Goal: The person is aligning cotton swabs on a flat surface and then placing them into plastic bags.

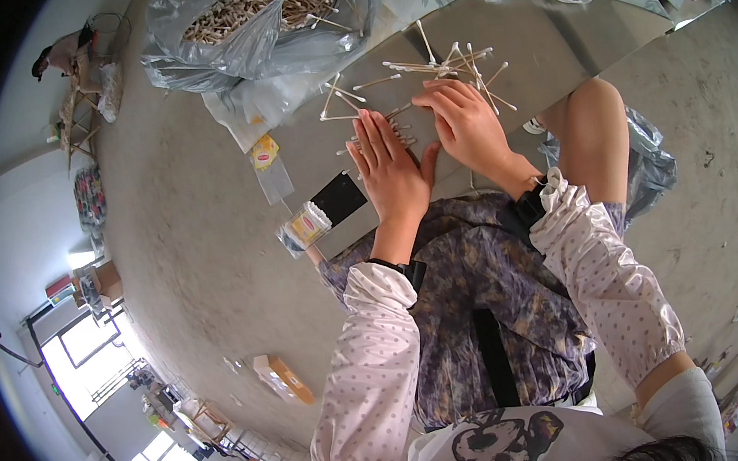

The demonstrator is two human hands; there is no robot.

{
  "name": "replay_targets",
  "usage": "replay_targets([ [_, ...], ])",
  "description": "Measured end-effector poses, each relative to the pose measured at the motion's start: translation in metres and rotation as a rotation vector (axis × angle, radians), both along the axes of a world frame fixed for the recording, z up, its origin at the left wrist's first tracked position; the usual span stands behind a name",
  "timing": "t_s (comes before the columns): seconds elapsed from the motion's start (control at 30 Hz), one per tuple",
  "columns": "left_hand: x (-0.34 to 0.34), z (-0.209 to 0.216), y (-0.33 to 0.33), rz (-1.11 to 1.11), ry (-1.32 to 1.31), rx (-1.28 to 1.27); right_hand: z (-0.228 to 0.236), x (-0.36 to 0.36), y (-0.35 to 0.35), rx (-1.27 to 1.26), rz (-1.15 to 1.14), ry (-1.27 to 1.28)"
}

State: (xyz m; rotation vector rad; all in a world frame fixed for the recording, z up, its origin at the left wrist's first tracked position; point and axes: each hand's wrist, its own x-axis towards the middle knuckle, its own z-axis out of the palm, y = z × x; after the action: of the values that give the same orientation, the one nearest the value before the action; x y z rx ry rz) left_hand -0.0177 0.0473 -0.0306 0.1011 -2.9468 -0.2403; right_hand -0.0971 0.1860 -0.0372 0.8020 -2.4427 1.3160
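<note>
My left hand [392,170] lies flat, fingers stretched and thumb apart, over a row of cotton swabs [402,128] whose white tips show at both its sides. My right hand [472,127] is beside it, fingers bent and pinched at the end of a single cotton swab [399,110] that points toward my left hand. Its thumb is mostly hidden. Beyond my right hand lies a loose, crossed heap of cotton swabs [451,64]. A few more loose swabs [340,100] rest past my left fingertips.
A grey plastic bag [193,59] full of swabs sits at the far left of the table [537,41]. At the left edge are a yellow label card [265,152], a black pad [341,196] and a clear pack of swabs [305,226]. A cardboard box [283,379] lies on the floor.
</note>
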Motion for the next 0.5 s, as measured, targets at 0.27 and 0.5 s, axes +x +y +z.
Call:
replay_targets([
  [0.27, -0.008, 0.017, -0.034, -0.011, 0.057, 0.202, 0.004, -0.002, 0.004, 0.024, -0.011, -0.016],
  [0.5, -0.034, 0.03, -0.084, -0.113, 0.013, -0.007, 0.003, 0.0, -0.002, 0.05, -0.029, 0.028],
])
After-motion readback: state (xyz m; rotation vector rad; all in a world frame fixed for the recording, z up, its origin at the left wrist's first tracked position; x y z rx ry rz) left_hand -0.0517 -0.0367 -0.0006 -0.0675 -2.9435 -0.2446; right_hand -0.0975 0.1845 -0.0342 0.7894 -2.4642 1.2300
